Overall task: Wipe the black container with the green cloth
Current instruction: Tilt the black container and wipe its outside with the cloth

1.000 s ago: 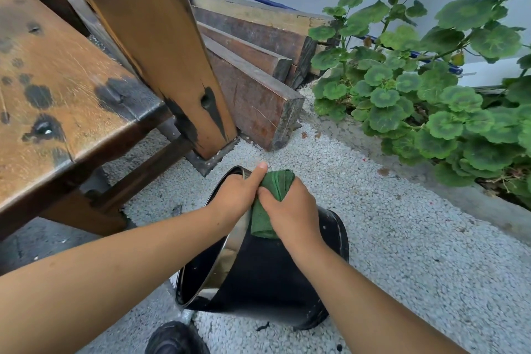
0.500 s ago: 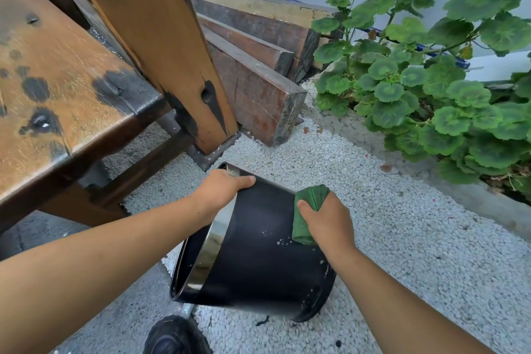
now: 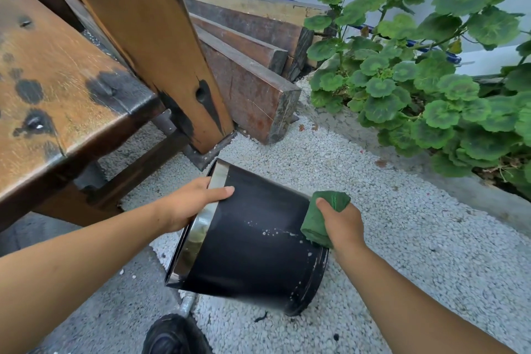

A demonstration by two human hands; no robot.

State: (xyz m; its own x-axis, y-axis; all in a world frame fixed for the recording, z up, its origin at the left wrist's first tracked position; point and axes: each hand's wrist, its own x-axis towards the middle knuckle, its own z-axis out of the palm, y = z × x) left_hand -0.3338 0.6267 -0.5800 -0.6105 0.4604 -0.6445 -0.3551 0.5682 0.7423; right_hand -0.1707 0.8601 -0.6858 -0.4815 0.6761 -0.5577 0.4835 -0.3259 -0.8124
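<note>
The black container (image 3: 253, 250) lies tilted on its side over the white gravel, its shiny metal rim facing left and its base to the right. My left hand (image 3: 191, 202) grips that rim, thumb over the outer wall. My right hand (image 3: 343, 224) holds the folded green cloth (image 3: 321, 217) pressed against the container's wall near the base. White specks and a streak mark the black wall just left of the cloth.
A worn wooden bench (image 3: 57, 89) with a thick slanted leg (image 3: 161, 46) stands at the left. Stacked timber beams (image 3: 250, 63) lie behind. A leafy green plant (image 3: 425, 80) fills the right, behind a concrete kerb. A black shoe (image 3: 172, 336) shows at the bottom.
My right hand has slid the green cloth rightwards along the container wall, from beside the rim down to the base. The container has turned so more of its side shows.
</note>
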